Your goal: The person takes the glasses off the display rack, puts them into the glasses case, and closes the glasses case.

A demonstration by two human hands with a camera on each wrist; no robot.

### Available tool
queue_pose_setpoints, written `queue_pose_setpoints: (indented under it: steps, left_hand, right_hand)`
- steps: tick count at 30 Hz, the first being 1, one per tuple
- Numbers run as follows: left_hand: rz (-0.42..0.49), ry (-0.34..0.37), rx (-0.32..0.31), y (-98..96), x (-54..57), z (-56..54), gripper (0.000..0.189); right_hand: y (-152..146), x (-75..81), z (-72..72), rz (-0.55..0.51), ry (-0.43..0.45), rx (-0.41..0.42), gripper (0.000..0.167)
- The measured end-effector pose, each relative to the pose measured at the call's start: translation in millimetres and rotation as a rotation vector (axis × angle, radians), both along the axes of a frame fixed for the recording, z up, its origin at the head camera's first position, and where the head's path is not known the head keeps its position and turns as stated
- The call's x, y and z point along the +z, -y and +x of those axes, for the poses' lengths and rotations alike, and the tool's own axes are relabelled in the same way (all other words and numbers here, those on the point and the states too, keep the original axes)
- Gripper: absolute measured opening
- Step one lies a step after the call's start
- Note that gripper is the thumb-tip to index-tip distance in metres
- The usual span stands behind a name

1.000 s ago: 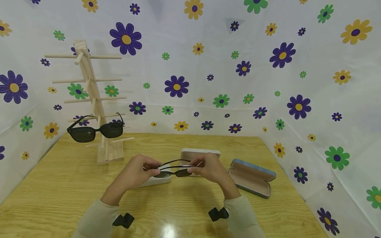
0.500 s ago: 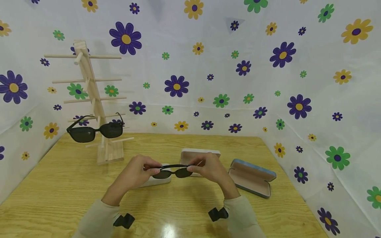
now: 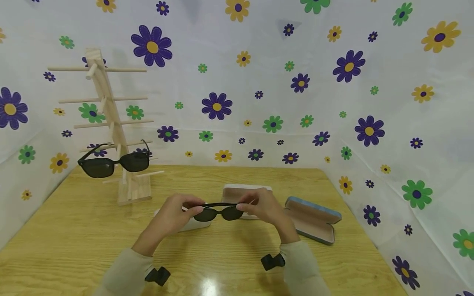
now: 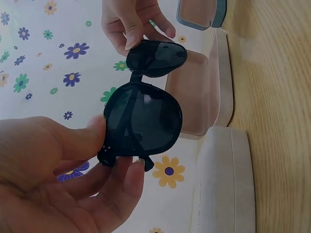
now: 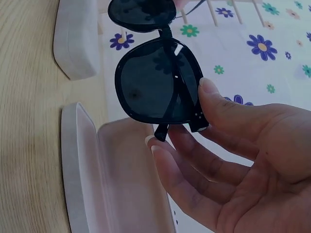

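To the far left of the black-framed, dark-lensed sunglasses [image 3: 231,213] held above the yellow wood-grain table [image 3: 222,257], a pale wooden display stand [image 3: 105,92] with horizontal pegs bears a second black pair with rectangular dark lenses [image 3: 98,167]. At the held sunglasses' left end, the left hand [image 3: 172,213] pinches the frame between thumb and curled fingers. Beyond and below that end lies a closed, oblong off-white case [image 3: 196,225]. The held sunglasses' temples are folded behind the lenses. At their right end, the right hand [image 3: 263,207] pinches likewise, fingers bent. Behind them sits an off-white, pink-lined case [image 3: 248,187], lid raised; farther right, a blue, pink-lined case [image 3: 312,209] also stands open.
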State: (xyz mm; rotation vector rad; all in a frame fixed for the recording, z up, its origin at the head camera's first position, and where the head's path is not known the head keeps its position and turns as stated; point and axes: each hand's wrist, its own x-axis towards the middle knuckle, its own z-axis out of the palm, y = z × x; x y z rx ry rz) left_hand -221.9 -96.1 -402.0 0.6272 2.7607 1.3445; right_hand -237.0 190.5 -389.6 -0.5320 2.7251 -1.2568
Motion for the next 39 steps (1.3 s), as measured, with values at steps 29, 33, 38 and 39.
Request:
queue_pose_setpoints:
  steps: [29, 33, 38, 39]
  left_hand:
    - [-0.034, 0.085, -0.066, -53.9, -7.3, -53.1, 0.022]
    - [-0.065, 0.082, -0.050, -61.3, -7.5, -55.9, 0.019]
    - [-0.138, 0.055, -0.041, -68.5, -10.2, -58.9, 0.019]
    - [-0.149, 0.052, -0.039, -70.0, -11.2, -59.6, 0.019]
  right_hand:
    - [-50, -9.8, -17.2, -0.057, 0.093, -0.232, 0.019]
    - [-54, -12.5, -18.1, -0.046, 0.080, -0.246, 0.021]
    - [-55, -16.8, -20.1, -0.038, 0.084, -0.270, 0.023]
    - [-56, -18.1, -20.8, -0.033, 0.085, -0.278, 0.024]
